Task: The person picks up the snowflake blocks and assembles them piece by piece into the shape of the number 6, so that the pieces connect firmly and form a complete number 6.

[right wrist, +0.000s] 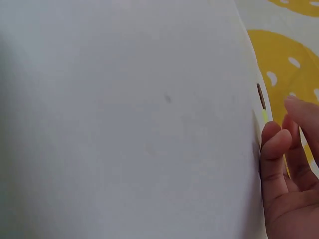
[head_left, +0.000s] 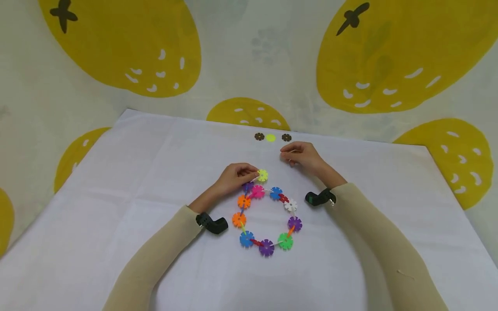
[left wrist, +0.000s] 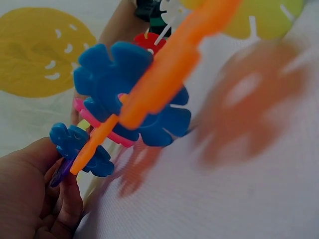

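Slotted plastic snowflake discs are joined edge to edge into a ring of many colours, lying on the white cloth. At its upper left, my left hand pinches the linked discs by a purple disc; a yellow disc sticks out beside the fingertips. The left wrist view shows the thumb and fingers at a purple edge and a blue disc. Back and to the right, my right hand hovers with loosely bent fingers and nothing between them, just in front of the loose discs.
Two brown discs and a yellow one lie apart along the table's back edge. Behind rises a fabric backdrop with yellow fruit prints. A dark camera sits on the left wrist, another on the right.
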`<state>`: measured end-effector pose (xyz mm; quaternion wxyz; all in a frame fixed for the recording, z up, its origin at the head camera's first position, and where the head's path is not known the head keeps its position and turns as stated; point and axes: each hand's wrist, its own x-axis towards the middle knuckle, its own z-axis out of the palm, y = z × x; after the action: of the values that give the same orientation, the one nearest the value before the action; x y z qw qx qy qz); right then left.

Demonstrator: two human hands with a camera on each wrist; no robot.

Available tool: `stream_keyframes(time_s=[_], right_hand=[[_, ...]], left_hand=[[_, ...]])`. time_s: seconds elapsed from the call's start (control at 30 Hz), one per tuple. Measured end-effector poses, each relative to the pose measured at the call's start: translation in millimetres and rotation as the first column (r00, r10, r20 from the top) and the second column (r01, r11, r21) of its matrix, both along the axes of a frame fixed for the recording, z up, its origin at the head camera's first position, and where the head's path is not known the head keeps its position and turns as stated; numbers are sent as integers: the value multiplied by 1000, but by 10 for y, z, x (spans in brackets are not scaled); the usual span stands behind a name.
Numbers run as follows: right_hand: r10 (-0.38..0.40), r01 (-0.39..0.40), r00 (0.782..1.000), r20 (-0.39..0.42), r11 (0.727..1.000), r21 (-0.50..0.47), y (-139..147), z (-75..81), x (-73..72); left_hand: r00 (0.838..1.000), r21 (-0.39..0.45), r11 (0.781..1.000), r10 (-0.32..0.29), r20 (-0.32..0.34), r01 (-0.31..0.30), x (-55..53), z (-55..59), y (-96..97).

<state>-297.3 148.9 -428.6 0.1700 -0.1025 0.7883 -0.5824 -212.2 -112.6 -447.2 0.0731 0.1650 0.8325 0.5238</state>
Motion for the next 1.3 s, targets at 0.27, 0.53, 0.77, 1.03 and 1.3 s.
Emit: stream_keyframes(time_s=[0.27, 0.53, 0.77, 1.03, 1.3], right_hand=[[-116, 116, 993, -23, 993, -3, 89, -59, -214], [-227, 228, 973, -51, 973, 32, 79, -51, -319], [-216, 223, 973, -85, 971, 90, -4, -75, -466], [-195, 222, 972, -129, 943, 247, -65, -61, -526], [-185, 210, 975, -120, 946, 246, -77, -45, -459]], left_hand=[[1000, -8, 1000, -6, 2, 6, -10, -35, 2], [1000, -13, 1000, -6, 22, 6, 23, -9, 6], [1000, -17, 1000, 4, 17, -4, 42, 26, -65], [1000, -1, 1000, -5, 29, 5, 60, 55, -76], [1000, -23, 1000, 9, 15, -8, 50, 45, -79]])
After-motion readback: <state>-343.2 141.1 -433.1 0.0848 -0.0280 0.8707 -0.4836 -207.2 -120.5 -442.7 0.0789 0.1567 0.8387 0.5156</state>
